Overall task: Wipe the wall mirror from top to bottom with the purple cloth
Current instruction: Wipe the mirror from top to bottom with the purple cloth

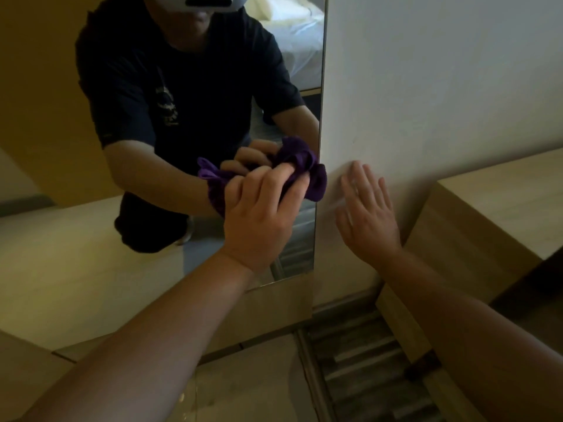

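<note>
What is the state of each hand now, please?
Left hand: closed, holding the purple cloth against the mirror.
Right hand: open, flat on the wall, holding nothing.

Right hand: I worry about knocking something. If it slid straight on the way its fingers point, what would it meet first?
The right hand lies flat on the white wall, fingers pointing up it. Only bare wall shows ahead; the mirror edge stays alongside, so the way looks free.

Both forearms (pixel 170 339) were bare. The reflection showed a dark navy short-sleeved T-shirt (pixel 195 86) with a small pale chest print (pixel 167 105), dark trousers, and a white headset (pixel 201 3) with a black slot.
</note>
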